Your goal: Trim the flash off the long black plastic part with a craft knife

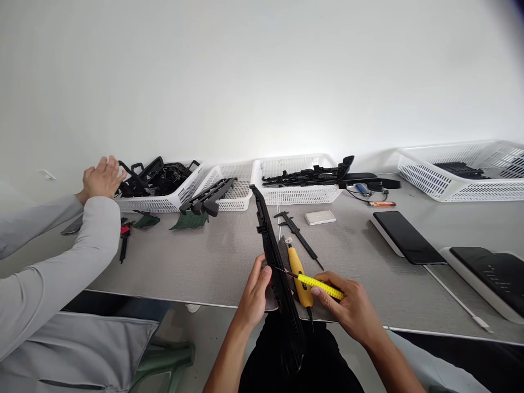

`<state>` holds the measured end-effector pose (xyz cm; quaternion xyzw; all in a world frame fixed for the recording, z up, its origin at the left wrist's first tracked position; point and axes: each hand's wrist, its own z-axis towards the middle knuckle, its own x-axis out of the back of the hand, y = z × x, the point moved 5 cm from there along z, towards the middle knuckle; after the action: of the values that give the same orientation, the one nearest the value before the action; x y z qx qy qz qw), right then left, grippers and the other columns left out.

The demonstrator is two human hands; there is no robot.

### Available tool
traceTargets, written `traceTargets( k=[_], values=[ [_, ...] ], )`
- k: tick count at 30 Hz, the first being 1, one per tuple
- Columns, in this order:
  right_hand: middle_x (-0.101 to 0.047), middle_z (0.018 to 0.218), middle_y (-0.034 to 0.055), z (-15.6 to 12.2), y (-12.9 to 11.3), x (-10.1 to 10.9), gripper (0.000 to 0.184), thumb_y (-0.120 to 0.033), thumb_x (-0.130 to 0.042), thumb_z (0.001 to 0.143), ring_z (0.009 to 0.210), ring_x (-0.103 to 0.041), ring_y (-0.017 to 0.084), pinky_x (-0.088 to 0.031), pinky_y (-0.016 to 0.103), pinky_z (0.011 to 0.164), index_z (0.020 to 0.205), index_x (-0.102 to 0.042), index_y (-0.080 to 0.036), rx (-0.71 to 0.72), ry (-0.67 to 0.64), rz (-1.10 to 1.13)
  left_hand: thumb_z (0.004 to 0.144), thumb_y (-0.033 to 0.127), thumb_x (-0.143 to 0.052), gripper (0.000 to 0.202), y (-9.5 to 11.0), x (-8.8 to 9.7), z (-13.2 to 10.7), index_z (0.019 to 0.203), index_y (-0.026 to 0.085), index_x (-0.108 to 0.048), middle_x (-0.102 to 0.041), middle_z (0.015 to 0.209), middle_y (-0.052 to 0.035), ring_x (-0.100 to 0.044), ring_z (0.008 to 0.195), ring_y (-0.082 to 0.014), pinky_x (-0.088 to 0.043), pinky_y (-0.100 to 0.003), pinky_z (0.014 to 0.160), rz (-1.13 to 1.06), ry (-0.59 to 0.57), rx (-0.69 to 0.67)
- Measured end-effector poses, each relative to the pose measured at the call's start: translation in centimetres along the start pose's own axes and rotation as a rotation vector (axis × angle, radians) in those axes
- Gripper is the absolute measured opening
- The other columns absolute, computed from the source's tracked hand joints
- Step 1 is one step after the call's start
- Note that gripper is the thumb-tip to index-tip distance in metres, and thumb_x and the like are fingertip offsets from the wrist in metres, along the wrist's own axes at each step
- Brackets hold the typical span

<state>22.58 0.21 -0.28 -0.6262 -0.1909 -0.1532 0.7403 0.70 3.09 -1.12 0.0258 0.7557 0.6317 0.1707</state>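
Observation:
My left hand [254, 292] is closed around a long, narrow black plastic trim piece [272, 248], held upright and tilted at the table's front edge. My right hand [350, 305] grips a slim yellow-handled tool [315, 284] with a thin dark shaft. Its tip meets or lies very near the trim piece beside my left thumb; exact contact cannot be made out. Just behind the tool lies a yellow corded hand tool [301, 275] with a small pale head. A dark caliper [301, 237] rests farther back on the table.
White baskets with black plastic parts line the wall, including a middle basket [295, 194] and a right basket [458, 188]. A small white box [320, 218], a phone [409, 237] and a white cable [456, 297] lie rightward. At left, a co-worker's hands [102, 179] are beside another basket [167, 203].

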Motion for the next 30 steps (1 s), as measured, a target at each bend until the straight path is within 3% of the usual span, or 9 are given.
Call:
traceTargets(
  k=[6,12,26,30],
  values=[
    [-0.074,0.075,0.0038,-0.04,-0.19,0.01,0.057,-0.072,-0.06,0.102,0.061,-0.058,0.018,-0.04,0.029,0.057,0.094,-0.082,-0.02,-0.004,0.011,0.01,0.108,0.067,-0.056,0.058,0.08,0.0,0.02,0.149,0.026,-0.051,-0.075,0.129,-0.01,-0.077,0.106,-0.0257,-0.061,-0.036,0.094,0.036,0.014,-0.013],
    [-0.073,0.073,0.0034,-0.12,0.33,0.26,0.058,-0.073,-0.061,0.102,0.06,-0.059,0.018,-0.041,0.028,0.057,0.094,-0.083,-0.02,-0.011,0.085,0.003,0.106,0.07,-0.056,0.059,-0.19,0.07,0.24,0.142,0.023,-0.05,-0.077,0.115,-0.0088,-0.077,0.09,-0.0236,-0.062,-0.033,0.079,0.004,0.01,-0.022],
    [-0.072,0.076,0.002,-0.18,0.7,0.18,0.054,-0.07,-0.062,0.103,0.063,-0.059,0.017,-0.04,0.028,0.059,0.094,-0.082,-0.02,-0.03,0.099,0.0,0.109,0.065,-0.054,0.055,0.01,-0.01,0.17,0.144,0.022,-0.049,-0.075,0.106,-0.0067,-0.075,0.086,-0.022,-0.061,-0.033,0.077,0.008,-0.013,-0.003],
    [-0.069,0.071,0.0011,-0.2,0.44,0.15,0.053,-0.068,-0.065,0.101,0.061,-0.057,0.017,-0.039,0.028,0.059,0.085,-0.08,-0.02,0.002,0.079,-0.001,0.107,0.069,-0.054,0.057,0.09,0.02,0.04,0.139,0.023,-0.052,-0.074,0.102,-0.0053,-0.073,0.08,-0.0196,-0.059,-0.03,0.072,-0.003,0.014,0.007]
  ],
)
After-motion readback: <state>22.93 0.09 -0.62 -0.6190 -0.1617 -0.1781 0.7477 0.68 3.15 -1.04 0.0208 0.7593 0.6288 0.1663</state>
